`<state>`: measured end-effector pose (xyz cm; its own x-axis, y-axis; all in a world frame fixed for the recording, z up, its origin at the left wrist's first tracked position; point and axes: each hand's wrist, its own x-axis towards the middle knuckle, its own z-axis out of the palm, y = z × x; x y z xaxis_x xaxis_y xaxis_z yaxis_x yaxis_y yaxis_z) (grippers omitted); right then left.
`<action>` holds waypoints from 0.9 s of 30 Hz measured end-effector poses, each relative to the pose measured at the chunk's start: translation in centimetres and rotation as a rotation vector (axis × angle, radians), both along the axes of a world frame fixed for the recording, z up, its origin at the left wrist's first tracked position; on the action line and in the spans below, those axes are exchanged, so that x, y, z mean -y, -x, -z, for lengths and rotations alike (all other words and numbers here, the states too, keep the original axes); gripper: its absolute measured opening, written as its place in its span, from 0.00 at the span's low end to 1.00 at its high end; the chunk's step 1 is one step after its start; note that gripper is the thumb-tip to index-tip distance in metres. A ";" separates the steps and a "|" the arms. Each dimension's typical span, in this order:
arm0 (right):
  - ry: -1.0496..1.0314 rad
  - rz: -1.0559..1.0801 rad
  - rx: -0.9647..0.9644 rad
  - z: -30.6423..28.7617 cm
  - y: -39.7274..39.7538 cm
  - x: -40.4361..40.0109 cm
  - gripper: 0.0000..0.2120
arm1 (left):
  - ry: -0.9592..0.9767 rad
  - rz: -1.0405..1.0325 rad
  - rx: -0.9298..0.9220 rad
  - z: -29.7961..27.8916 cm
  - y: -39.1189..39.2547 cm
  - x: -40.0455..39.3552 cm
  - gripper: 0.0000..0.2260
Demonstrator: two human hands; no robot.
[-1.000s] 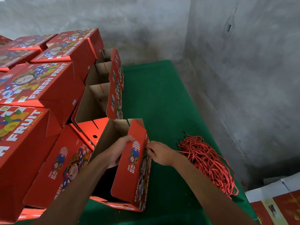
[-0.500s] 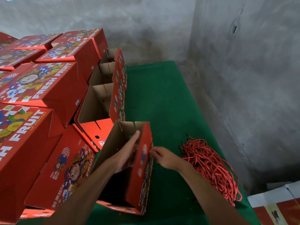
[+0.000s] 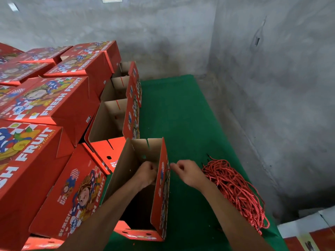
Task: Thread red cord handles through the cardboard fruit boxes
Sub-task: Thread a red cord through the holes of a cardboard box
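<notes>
The open fruit box (image 3: 159,196) stands on the green worktop (image 3: 183,124). Left hand (image 3: 146,173) curls inside against its wall; right hand (image 3: 188,172) pinches something outside, unclear what. Red cords (image 3: 237,192) lie heaped just right.

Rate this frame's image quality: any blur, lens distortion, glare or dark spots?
Head view: soft overall, with the left hand and right hand slightly motion-blurred; wide-angle bending shows in the grey concrete wall and green table cover; light is dim and even, no glare; the open red cardboard fruit box's interior is in deep shadow.
</notes>
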<state>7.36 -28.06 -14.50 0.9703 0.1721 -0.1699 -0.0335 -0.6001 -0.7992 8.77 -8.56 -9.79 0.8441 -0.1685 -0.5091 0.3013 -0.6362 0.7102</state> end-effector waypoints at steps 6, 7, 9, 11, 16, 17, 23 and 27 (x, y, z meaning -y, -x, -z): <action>-0.356 0.361 0.288 -10.6 -1.3 2.4 0.26 | -0.028 -0.068 0.310 -2.0 -0.8 2.2 0.10; -0.425 0.383 0.280 -12.4 -1.6 2.7 0.23 | 0.021 -0.133 0.392 -3.0 -0.7 2.7 0.10; -0.601 0.394 0.230 -15.0 -2.3 2.8 0.18 | 0.171 -0.241 0.604 -5.6 -0.1 3.9 0.10; -0.729 0.390 0.176 -16.6 -2.8 2.6 0.14 | 0.363 -0.187 0.704 -8.3 0.8 5.6 0.12; -0.870 0.500 0.141 -17.4 -3.5 1.7 0.07 | 0.685 -0.037 0.391 -12.4 3.4 9.2 0.12; -0.863 0.521 0.157 -17.2 -3.5 1.7 0.06 | 0.719 -0.055 0.350 -12.7 3.6 9.2 0.12; -0.959 0.548 0.125 -15.4 -3.6 1.9 0.05 | 0.744 -0.163 0.329 -12.4 3.5 8.6 0.09; -0.939 0.568 0.187 -14.4 -3.4 1.9 0.05 | 0.799 -0.223 0.221 -12.3 3.4 8.8 0.09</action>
<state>10.71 -29.94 -0.10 0.9455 -0.3218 -0.0487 0.0567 0.3100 -0.9490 5.33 -17.38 2.53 0.9658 -0.2251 -0.1283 0.1618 0.1374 0.9772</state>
